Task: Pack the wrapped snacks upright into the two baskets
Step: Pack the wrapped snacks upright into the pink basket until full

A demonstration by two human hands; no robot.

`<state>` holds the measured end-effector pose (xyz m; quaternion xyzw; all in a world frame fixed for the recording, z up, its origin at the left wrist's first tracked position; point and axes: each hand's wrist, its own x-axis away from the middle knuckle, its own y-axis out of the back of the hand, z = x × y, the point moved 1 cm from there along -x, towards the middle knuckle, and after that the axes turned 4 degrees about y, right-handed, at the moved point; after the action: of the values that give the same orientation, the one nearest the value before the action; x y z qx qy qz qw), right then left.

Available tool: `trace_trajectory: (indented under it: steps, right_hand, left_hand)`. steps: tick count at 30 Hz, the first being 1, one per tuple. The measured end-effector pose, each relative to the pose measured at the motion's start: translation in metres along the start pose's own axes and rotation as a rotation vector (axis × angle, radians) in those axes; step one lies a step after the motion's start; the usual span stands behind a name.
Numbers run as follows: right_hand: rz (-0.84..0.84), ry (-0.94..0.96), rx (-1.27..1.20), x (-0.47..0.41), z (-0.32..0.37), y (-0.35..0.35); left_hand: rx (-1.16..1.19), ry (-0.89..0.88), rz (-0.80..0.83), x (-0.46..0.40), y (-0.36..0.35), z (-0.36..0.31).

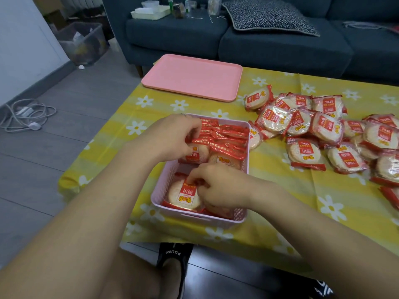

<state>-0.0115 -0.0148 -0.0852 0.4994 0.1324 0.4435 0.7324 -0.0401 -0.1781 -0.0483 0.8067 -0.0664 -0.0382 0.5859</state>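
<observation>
Yellow daisy-print cloth covers the low table [269, 190], with a dark blue sofa [280, 46] behind it and grey floorboards off to the left. Taking the pale pink perforated plastic basket [164, 186] as the marker: beyond its far end lies a flat pink plastic tray [194, 77]. Over the basket's far left corner the left hand [172, 137] curls its fingers round the top of a standing packet, steadying the upright row of red-and-clear wrapped round rice crackers [226, 139] that fills the far half. At the near end the right hand [218, 186] pinches the top edge of one wrapped cracker [183, 194] that leans back, label up, not yet upright; another packet or two lie under that hand, though I cannot tell how many. To the right of the basket a loose heap of the same packets [323, 130] sprawls across the cloth. Only one basket is in view.

These look light and puffed with air (the film surely slick and crackly), the disc inside brittle, so squeezing the faces risks snapping it. The crimped red seam at top or bottom seems the safest hold, or a gentle pinch across the rim, tipping each one up against the row.
</observation>
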Motion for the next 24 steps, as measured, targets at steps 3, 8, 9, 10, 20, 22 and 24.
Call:
trace_trajectory:
  steps: [3,8,9,10,20,22,24]
  right_hand:
    - [-0.009,-0.004,-0.035,0.000,0.000,-0.003]
    - [-0.021,0.013,0.013,0.000,-0.002,-0.001]
    - [-0.072,0.014,0.001,0.001,-0.003,0.002]
    - [-0.150,0.014,-0.003,0.002,-0.004,0.006]
    - [-0.551,-0.316,0.630,0.012,-0.032,0.026]
    - [-0.438,-0.374,0.607,0.011,-0.036,0.029]
    - [-0.348,-0.405,0.566,0.007,-0.042,0.035]
  left_hand:
    - [-0.142,-0.050,-0.016,-0.003,-0.008,0.000]
    - [-0.354,-0.032,-0.039,-0.005,-0.015,-0.002]
    - [-0.379,-0.012,-0.055,-0.005,-0.016,-0.001]
    - [-0.403,0.006,-0.072,-0.004,-0.017,0.001]
    - [-0.345,0.050,0.009,-0.010,-0.031,-0.004]
    - [-0.329,0.042,0.016,-0.012,-0.034,-0.008]
    - [-0.335,0.059,0.023,-0.016,-0.037,-0.012]
